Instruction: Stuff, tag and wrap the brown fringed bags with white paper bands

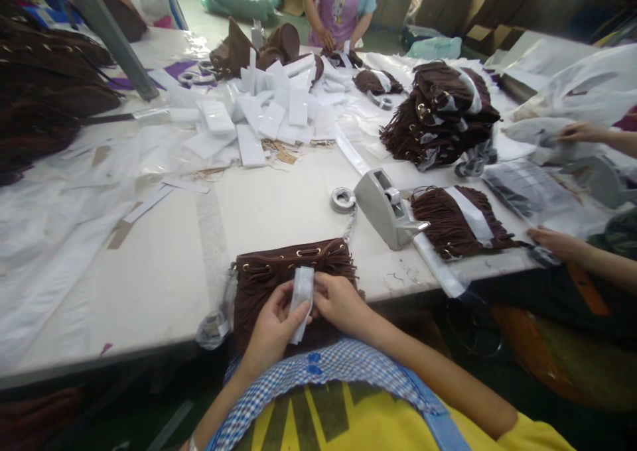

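A dark brown fringed drawstring bag (253, 275) with gold eyelets lies at the table's front edge, against my body. Over its front stands a narrow white wrapping strip (303, 285). My left hand (271, 322) is closed on the strip, thumb across its lower part. From the other side, my right hand (343, 303) has its fingers curled in a pinch at the strip's right edge; their tips are partly hidden. A wrapped silvery bundle (213, 329) hangs off the table edge left of the bag. Beyond the bag's right corner is a wrapped ring (342, 199) on a chain.
A grey tape dispenser (383, 209) stands right of the bag, near another fringed bag (460, 219). Behind are stacked bags (440, 116) and a pile of white packets (273, 103). A co-worker's hands (560, 244) are at right; another person (341, 6) stands across the table.
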`<state>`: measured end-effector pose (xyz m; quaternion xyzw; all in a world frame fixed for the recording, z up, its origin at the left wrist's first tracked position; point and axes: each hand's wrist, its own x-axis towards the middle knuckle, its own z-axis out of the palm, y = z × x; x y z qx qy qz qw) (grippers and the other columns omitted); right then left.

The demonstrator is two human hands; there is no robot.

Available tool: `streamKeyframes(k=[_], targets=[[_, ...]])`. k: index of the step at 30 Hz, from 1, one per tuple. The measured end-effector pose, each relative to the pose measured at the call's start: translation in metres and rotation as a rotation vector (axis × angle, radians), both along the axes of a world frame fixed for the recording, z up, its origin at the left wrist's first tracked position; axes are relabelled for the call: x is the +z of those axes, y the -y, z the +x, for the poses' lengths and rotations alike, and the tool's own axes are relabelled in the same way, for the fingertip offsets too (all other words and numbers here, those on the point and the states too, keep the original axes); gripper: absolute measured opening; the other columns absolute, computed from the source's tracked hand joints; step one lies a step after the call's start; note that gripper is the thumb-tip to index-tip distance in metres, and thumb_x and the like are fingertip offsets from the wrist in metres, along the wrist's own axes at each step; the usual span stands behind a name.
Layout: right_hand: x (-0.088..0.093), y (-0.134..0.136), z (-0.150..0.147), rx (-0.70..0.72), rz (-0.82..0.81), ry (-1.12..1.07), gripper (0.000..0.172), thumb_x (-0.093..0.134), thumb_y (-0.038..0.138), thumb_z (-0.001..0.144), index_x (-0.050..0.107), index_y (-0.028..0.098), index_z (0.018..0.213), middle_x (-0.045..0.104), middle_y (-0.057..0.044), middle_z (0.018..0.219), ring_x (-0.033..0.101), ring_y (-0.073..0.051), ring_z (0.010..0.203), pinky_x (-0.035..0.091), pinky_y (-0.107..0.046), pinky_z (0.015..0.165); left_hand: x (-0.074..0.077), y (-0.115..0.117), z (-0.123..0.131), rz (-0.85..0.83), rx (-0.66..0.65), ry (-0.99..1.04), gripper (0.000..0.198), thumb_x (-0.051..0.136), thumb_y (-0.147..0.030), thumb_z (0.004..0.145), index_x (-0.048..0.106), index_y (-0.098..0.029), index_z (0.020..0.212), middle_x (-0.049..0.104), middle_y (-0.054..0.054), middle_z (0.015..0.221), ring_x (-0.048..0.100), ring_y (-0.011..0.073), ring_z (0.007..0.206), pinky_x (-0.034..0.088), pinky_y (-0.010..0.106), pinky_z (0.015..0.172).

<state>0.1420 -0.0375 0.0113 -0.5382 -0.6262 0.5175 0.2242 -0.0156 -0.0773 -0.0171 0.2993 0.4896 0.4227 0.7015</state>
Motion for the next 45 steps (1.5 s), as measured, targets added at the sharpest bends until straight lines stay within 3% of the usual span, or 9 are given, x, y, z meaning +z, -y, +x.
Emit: streamKeyframes(k=[7, 11, 16, 23, 29, 32, 35, 39, 45], targets=[[0.011, -0.001, 0.018, 0.079, 0.214, 0.116, 0.018, 0.052, 0.017, 0.092, 0.069, 0.022, 0.095, 0.072, -0.001, 0.076, 0.069, -0.016, 0.070, 0.051, -0.025, 0.067, 0.006, -0.003, -0.002, 0.012, 0.043, -0.111, 0.060, 0.078, -0.045, 0.073, 0.058, -0.019, 0.123, 0.069, 0.009, 0.120, 0.066, 0.0266, 0.109, 0.057, 0.035, 0.086], [0.009, 0.000, 0.054, -0.173, 0.427, 0.226, 0.017, 0.054, 0.027, 0.095, 0.068, 0.025, 0.105, 0.073, -0.005, 0.106, 0.068, -0.021, 0.098, 0.050, -0.033, 0.091, 0.023, -0.006, -0.020, 0.197, 0.017, -0.556, 0.045, 0.074, -0.047, 0.075, 0.071, -0.023, 0.113, 0.071, 0.007, 0.119, 0.061, 0.0302, 0.118, 0.048, 0.039, 0.102], [-0.011, -0.001, 0.083, -0.244, 0.313, 0.364, 0.035, 0.062, 0.034, 0.089, 0.062, 0.020, 0.122, 0.069, -0.010, 0.114, 0.067, -0.025, 0.097, 0.051, -0.041, 0.094, 0.031, -0.018, -0.048, 0.606, 0.170, -1.102, 0.033, 0.057, -0.039, 0.090, 0.067, -0.028, 0.119, 0.063, 0.004, 0.131, 0.057, 0.0285, 0.121, 0.037, 0.041, 0.111], [-0.033, -0.016, 0.068, -0.187, 0.326, 0.222, 0.074, 0.058, 0.008, 0.077, 0.040, 0.023, 0.147, 0.062, -0.010, 0.131, 0.059, -0.024, 0.120, 0.046, -0.040, 0.104, 0.003, -0.074, -0.073, 0.750, -0.156, -1.465, 0.039, 0.047, -0.036, 0.093, 0.065, -0.020, 0.124, 0.066, 0.012, 0.123, 0.057, 0.0315, 0.116, 0.042, 0.046, 0.104], [-0.018, -0.056, 0.087, -0.134, 0.191, 0.149, 0.050, 0.062, 0.032, 0.088, 0.054, 0.024, 0.136, 0.074, -0.005, 0.098, 0.070, -0.020, 0.076, 0.054, -0.032, 0.076, 0.040, -0.118, -0.074, 0.699, -0.238, -1.271, 0.038, 0.049, -0.038, 0.090, 0.068, -0.023, 0.119, 0.071, 0.004, 0.121, 0.064, 0.0244, 0.113, 0.045, 0.036, 0.102], [-0.006, -0.088, 0.099, -0.251, 0.334, 0.324, 0.034, 0.057, 0.038, 0.093, 0.066, 0.019, 0.119, 0.074, -0.010, 0.104, 0.070, -0.023, 0.087, 0.051, -0.033, 0.084, 0.056, -0.130, -0.059, 0.718, -0.261, -1.187, 0.041, 0.050, -0.047, 0.090, 0.069, -0.023, 0.119, 0.073, 0.004, 0.118, 0.066, 0.0247, 0.110, 0.046, 0.034, 0.100], [0.003, -0.130, 0.095, -0.280, 0.472, 0.601, 0.044, 0.049, 0.043, 0.098, 0.058, 0.013, 0.128, 0.065, -0.018, 0.126, 0.064, -0.028, 0.111, 0.045, -0.035, 0.098, 0.057, -0.140, -0.041, 0.696, -0.531, -1.159, 0.041, 0.048, -0.052, 0.092, 0.073, -0.027, 0.113, 0.075, 0.004, 0.113, 0.069, 0.0258, 0.103, 0.049, 0.031, 0.089], [0.003, -0.185, 0.076, -0.255, 0.331, 0.830, 0.057, 0.044, 0.052, 0.098, 0.051, 0.007, 0.133, 0.068, -0.024, 0.115, 0.065, -0.032, 0.107, 0.047, -0.036, 0.090, 0.056, -0.144, -0.026, 0.679, -0.783, -1.056, 0.038, 0.049, -0.053, 0.091, 0.076, -0.029, 0.103, 0.078, 0.005, 0.100, 0.071, 0.0253, 0.089, 0.048, 0.030, 0.079], [0.002, -0.220, 0.059, -0.169, 0.300, 0.865, 0.031, 0.058, 0.026, 0.092, 0.061, 0.009, 0.118, 0.066, -0.023, 0.118, 0.065, -0.029, 0.106, 0.046, -0.033, 0.086, 0.059, -0.125, -0.018, 0.835, -0.814, -1.046, 0.029, 0.054, -0.040, 0.091, 0.077, -0.027, 0.102, 0.077, 0.008, 0.093, 0.070, 0.0268, 0.085, 0.047, 0.032, 0.075]])
